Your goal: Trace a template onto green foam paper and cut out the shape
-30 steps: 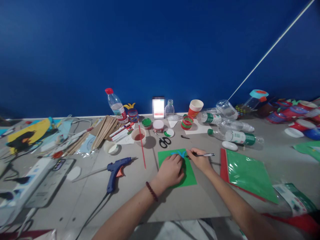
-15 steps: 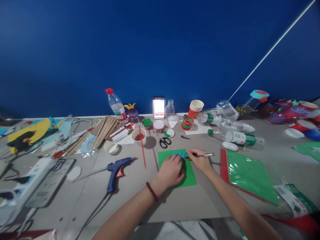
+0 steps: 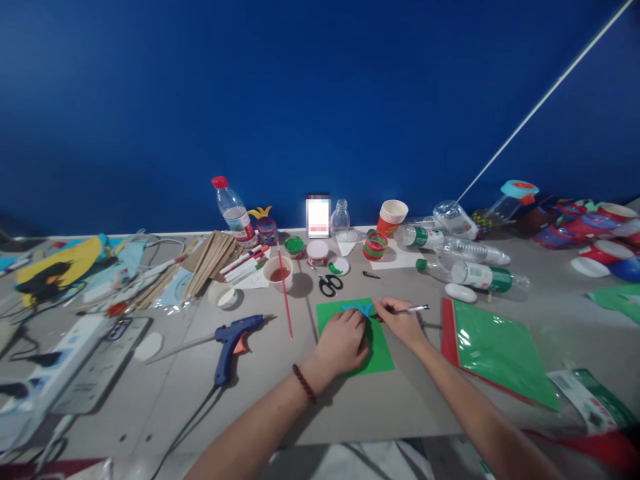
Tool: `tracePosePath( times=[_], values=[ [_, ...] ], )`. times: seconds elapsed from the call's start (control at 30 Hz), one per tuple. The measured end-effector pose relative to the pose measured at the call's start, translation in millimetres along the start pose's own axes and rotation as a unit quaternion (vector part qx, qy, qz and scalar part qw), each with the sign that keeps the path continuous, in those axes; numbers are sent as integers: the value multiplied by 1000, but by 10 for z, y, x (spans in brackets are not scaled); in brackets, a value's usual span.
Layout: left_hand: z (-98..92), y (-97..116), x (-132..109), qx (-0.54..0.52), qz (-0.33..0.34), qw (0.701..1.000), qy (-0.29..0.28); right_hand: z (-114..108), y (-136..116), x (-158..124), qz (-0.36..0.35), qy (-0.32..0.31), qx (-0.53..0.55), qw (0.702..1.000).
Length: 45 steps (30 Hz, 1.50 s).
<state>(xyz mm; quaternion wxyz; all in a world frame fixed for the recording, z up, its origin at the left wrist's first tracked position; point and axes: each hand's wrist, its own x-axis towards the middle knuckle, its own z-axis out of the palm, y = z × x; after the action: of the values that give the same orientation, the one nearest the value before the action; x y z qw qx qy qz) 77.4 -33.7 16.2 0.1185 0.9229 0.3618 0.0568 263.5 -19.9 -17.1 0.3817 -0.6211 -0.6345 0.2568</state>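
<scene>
A square green sheet [image 3: 379,352] lies on the table in front of me. At its top edge sits a small blue cut-out with pointed tips [image 3: 367,309], partly covered by my fingers. My left hand [image 3: 345,341] rests palm down across the sheet, its fingers on the lower part of the cut-out. A white-and-black pen [image 3: 413,309] is gripped in my right hand [image 3: 401,321], at the sheet's upper right. The pen's tip end is beside the cut-out, and its exact contact is too small to make out.
Left of the sheet lies a blue glue gun [image 3: 235,340]. Black-handled scissors [image 3: 330,285] and a paper cup [image 3: 274,272] with a red stick stand beyond it. Plastic bottles [image 3: 483,276] and packed green sheets [image 3: 500,353] are to the right; a power strip [image 3: 75,340] is far left.
</scene>
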Motion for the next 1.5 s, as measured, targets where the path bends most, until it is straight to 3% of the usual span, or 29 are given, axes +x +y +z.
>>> tracePosePath(
  times=[1.5],
  values=[
    [-3, -2, -2, -2, 4, 1000, 6, 7, 21, -8, 8, 10, 10, 1000]
  ],
)
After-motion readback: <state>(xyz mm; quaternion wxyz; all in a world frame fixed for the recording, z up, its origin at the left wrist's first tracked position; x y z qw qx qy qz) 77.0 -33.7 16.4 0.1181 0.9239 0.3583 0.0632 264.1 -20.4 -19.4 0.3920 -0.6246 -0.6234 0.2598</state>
